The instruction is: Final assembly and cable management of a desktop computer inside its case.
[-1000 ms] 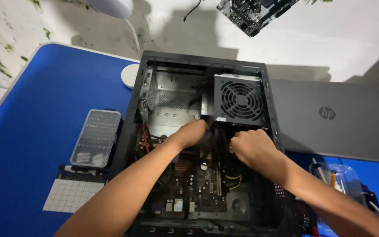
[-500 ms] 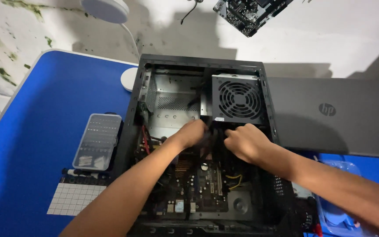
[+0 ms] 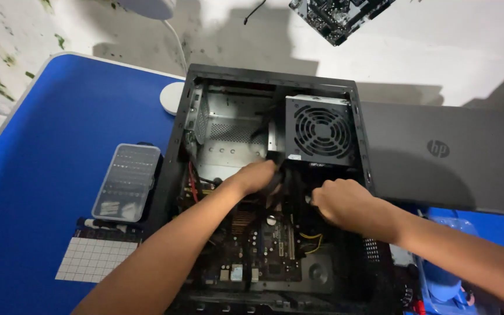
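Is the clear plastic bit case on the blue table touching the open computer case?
Cannot tell. In the head view the clear bit case lies close beside the computer case, with a dark strip between them.

Bit case (image 3: pixel 126 182) lies left of computer case (image 3: pixel 177 146), panel (image 3: pixel 450 157) right.

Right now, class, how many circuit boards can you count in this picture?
2. One circuit board lies inside the open computer case, below both hands; another board is at the top edge. More may be hidden.

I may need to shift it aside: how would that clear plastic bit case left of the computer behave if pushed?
The clear bit case lies flat on the blue table, so it would probably slide, not tip or roll. It looks rigid; small parts inside may rattle.
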